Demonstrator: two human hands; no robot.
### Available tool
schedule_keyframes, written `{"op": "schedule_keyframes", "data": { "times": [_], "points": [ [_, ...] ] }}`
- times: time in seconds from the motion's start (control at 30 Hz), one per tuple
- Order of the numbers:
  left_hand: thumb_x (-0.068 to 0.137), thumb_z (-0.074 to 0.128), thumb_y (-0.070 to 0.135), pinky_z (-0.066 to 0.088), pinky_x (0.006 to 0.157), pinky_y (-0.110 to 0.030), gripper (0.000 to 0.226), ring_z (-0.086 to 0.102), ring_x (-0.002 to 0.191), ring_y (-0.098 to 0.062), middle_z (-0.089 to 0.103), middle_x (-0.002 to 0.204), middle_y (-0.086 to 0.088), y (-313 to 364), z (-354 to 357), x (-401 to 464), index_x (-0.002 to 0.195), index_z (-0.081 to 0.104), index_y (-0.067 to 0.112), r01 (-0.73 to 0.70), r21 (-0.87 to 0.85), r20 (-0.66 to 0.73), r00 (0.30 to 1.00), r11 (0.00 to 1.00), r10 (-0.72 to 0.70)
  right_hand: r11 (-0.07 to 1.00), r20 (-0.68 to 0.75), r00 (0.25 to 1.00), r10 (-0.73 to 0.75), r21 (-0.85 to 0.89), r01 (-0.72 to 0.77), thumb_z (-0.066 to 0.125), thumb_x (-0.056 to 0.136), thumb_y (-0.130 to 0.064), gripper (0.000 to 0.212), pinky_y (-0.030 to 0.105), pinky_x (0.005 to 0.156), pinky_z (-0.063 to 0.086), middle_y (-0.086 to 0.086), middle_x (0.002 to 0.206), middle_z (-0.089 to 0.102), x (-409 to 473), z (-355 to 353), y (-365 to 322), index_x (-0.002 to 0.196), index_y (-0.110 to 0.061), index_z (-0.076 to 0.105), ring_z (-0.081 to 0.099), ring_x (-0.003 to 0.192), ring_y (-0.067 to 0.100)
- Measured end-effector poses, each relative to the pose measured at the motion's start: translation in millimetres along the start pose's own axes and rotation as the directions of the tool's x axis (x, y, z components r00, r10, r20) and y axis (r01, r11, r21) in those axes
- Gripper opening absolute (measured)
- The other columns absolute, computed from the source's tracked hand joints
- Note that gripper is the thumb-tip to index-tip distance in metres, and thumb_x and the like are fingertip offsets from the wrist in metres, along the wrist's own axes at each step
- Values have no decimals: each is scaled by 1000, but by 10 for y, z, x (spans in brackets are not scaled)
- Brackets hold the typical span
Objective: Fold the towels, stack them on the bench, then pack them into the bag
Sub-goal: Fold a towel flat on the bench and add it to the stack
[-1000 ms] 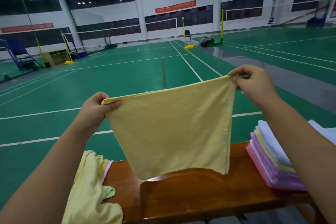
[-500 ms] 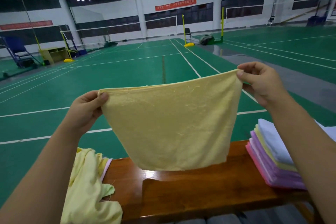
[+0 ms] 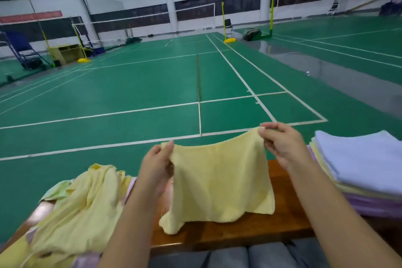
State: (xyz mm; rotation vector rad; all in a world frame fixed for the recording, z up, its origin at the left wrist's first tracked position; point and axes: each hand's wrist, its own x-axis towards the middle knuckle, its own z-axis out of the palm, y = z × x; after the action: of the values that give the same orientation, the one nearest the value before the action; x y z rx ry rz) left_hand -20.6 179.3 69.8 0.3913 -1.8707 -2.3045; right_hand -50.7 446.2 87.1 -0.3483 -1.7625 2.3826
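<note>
Held towel: pale yellow towel [image 3: 219, 183], pinched at its two upper corners, top edge sagging between them; it hangs doubled, its lower edge touching the tabletop [image 3: 239, 230].
Unfolded pile: crumpled yellow towels [image 3: 76, 209] with a bit of pink showing, heaped on the left end of the tabletop.
Folded stack: flat folded towels [image 3: 365, 172] on the right end, pale blue on top, yellow beneath, then lilac lower down.
Bag: cannot be seen.
</note>
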Motion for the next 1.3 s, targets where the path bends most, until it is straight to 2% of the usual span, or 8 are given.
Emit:
{"op": "schedule_keyframes", "data": {
  "times": [0.2,0.47,0.67,0.93,1.07,1.17,1.23,1.3],
  "points": [
    [94,58,13,55,62,-30,15,62,67,-19,59,73,-10,-459,497,-445,81,58,5,-5,171,116,993,985,-15,876,157,976,-153,-435,207,74,79,-14,14,30,71,52,-4,79,68,-512,303,512,76,-25,67,63,76,13],
    [88,63,28,56,73,-49,21,67,70,-22,68,69,-6,-584,551,-615,72,63,15,-272,457,199,959,847,200,791,209,935,-286,-498,354,72,81,-12,13,9,71,48,-8,87,68,-686,278,649,86,-24,70,64,80,1],
    [81,54,42,52,67,-53,31,64,69,-29,65,65,-7,-631,574,-618,69,61,14,-304,529,217,951,792,220,712,263,878,-399,-515,478,72,80,-6,17,2,72,41,-9,87,66,-725,246,730,89,-20,75,60,86,-1],
    [90,49,-5,57,81,-44,25,68,85,-24,71,84,-9,-662,536,-579,86,70,9,-264,486,304,945,833,122,625,384,824,-416,-537,566,73,80,-8,27,9,84,47,-14,96,58,-770,220,801,105,-17,72,58,91,0],
    [89,41,-17,56,80,-27,45,69,91,-15,73,91,-2,-660,536,-621,91,71,17,-191,370,376,926,909,41,626,388,845,-369,-568,534,74,77,-4,26,19,81,53,-19,94,56,-740,169,782,95,-22,70,61,91,5],
    [88,48,-16,55,75,-21,41,70,88,-10,75,86,5,-663,500,-624,94,71,16,-120,304,376,927,945,-3,679,381,859,-343,-532,507,70,79,-1,33,12,78,51,-16,95,61,-710,116,740,86,-33,65,61,90,0],
    [86,61,-7,54,72,-21,30,70,79,-9,75,80,4,-686,401,-576,87,72,21,-168,355,269,961,919,72,746,369,889,-269,-504,436,69,81,-3,30,10,78,50,-13,95,65,-683,67,697,85,-32,64,61,90,-1],
    [82,71,5,51,72,-18,26,64,81,-5,69,88,10,-717,237,-447,88,65,29,-325,551,182,946,769,269,802,367,908,-200,-471,367,68,82,-4,24,14,79,51,-12,94,67,-677,23,655,86,-28,66,63,89,2]
  ]
}}
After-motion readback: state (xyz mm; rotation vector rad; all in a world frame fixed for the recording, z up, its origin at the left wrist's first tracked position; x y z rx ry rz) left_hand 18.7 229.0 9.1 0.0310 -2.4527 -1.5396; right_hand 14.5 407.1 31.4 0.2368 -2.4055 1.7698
